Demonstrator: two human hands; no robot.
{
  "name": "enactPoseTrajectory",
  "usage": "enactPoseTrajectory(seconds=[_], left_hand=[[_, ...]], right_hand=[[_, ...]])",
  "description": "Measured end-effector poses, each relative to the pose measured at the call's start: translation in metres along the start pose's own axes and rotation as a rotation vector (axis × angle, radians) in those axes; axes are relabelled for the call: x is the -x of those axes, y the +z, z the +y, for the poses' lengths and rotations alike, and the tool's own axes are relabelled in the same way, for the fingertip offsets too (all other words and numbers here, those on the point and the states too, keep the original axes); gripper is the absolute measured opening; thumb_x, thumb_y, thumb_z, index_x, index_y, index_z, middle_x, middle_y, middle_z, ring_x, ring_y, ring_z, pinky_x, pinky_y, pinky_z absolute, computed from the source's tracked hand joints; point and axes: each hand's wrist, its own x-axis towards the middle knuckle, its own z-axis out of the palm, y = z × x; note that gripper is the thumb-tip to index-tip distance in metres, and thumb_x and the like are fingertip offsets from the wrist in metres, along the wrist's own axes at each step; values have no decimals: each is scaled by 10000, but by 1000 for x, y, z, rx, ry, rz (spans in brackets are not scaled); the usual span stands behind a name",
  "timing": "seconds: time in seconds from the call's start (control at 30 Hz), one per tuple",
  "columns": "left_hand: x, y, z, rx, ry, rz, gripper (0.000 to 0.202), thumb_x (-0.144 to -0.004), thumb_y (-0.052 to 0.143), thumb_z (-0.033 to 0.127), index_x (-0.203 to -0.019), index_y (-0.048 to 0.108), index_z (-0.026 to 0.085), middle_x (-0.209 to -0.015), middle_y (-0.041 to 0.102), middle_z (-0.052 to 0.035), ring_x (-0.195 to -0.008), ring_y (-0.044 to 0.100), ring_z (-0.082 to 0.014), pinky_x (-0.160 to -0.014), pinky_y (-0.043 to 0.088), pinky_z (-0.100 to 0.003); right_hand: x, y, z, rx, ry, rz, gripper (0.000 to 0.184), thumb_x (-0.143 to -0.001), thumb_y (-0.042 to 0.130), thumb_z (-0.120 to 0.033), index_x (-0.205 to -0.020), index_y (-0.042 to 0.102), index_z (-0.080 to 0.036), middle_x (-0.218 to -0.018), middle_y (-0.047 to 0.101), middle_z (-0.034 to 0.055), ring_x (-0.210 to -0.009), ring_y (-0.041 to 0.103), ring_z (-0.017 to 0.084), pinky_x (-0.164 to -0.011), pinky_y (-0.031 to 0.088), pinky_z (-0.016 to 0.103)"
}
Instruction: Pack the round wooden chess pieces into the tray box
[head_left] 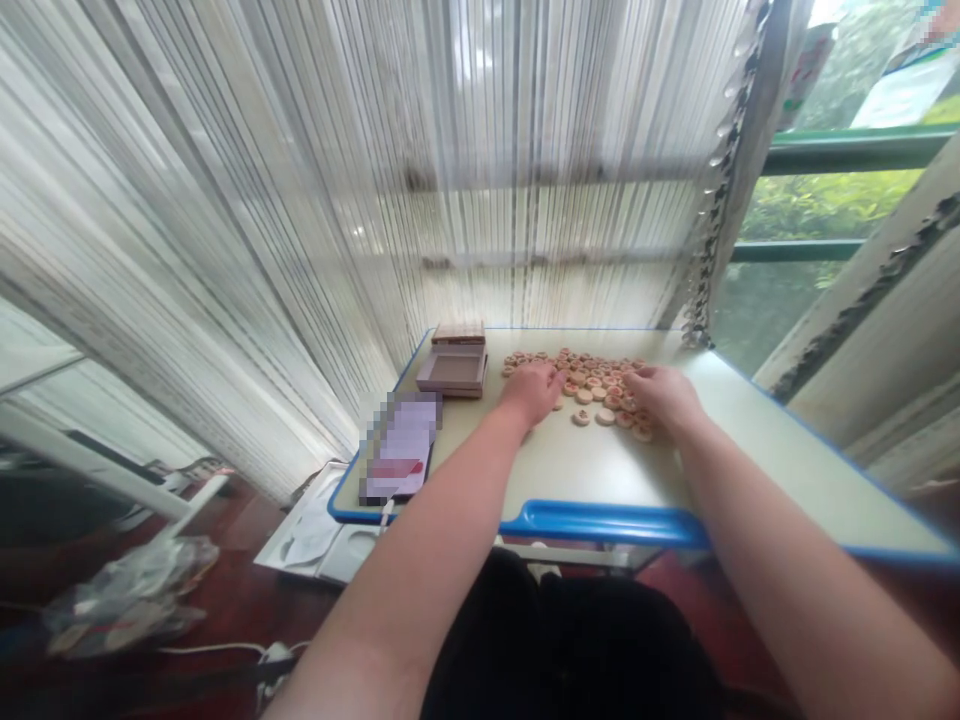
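Note:
Several round wooden game pieces with dark marks lie scattered on the far middle of a pale desk with a blue rim. My left hand rests palm down at the left edge of the pile, fingers curled over a few pieces. My right hand lies palm down on the right side of the pile, fingers bent among the pieces. Whether either hand grips a piece is hidden under the fingers.
An open brown box with its lid part behind it sits at the desk's far left. A blurred-out flat item lies at the near left corner. String curtains hang behind; a window is at right. White trays and a plastic bag lie on the floor at left.

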Motion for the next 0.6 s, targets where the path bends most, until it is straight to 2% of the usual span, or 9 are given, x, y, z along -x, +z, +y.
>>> enactPoseTrajectory(seconds=[0.1,0.2,0.27,0.37,0.43,0.5,0.53,0.6], left_hand=[[-1,0,1,-5,45,4,421,-900,332,411,-850,652,143,-893,651,-93,-871,571,-186,-803,434,-304],[1,-4,-3,20,10,68,457,-912,289,423,-871,652,148,-905,652,-92,-866,573,-178,-790,432,-294],[3,-6,-6,9,-41,91,465,-914,279,419,-872,649,140,-888,654,-96,-850,576,-180,-772,431,-293],[4,-8,-7,-10,-47,92,468,-913,286,420,-832,650,138,-885,659,-100,-846,578,-184,-760,424,-293],[4,-7,-6,-15,-42,79,475,-914,286,419,-807,651,135,-878,661,-99,-836,578,-183,-756,420,-292],[4,-6,-6,-18,-51,63,487,-914,282,429,-794,650,134,-853,663,-94,-813,578,-178,-747,420,-289],[4,-5,-6,-21,-57,58,493,-914,279,436,-791,649,135,-844,663,-90,-803,578,-175,-741,421,-287],[3,-5,-6,-35,-58,54,499,-913,272,446,-788,647,141,-840,664,-85,-797,578,-173,-731,423,-283]], right_hand=[[5,-1,-4,-29,-17,50,382,-735,511,-376,-975,706,-152,-900,691,105,-809,616,224,-683,440,288],[16,-9,-10,-82,-164,143,348,-755,505,-334,-978,705,-157,-983,676,91,-883,599,214,-762,442,289],[26,-18,-11,-102,-234,73,322,-754,520,-329,-957,708,-164,-958,679,80,-833,604,203,-743,449,292],[41,-30,-2,-113,-256,-66,314,-745,551,-381,-939,701,-185,-856,684,69,-692,600,191,-656,460,314],[47,-31,12,-87,-303,31,312,-746,559,-398,-923,692,-178,-929,669,91,-773,603,216,-705,462,340],[48,-26,28,-87,-348,235,302,-784,509,-368,-922,674,-155,-1040,632,117,-945,575,243,-827,434,365],[47,-22,35,-98,-337,310,307,-803,478,-353,-917,666,-140,-1052,623,130,-998,555,245,-871,414,367],[41,-15,45,-132,-227,437,334,-830,418,-343,-925,651,-124,-986,631,141,-954,564,225,-864,412,347]])
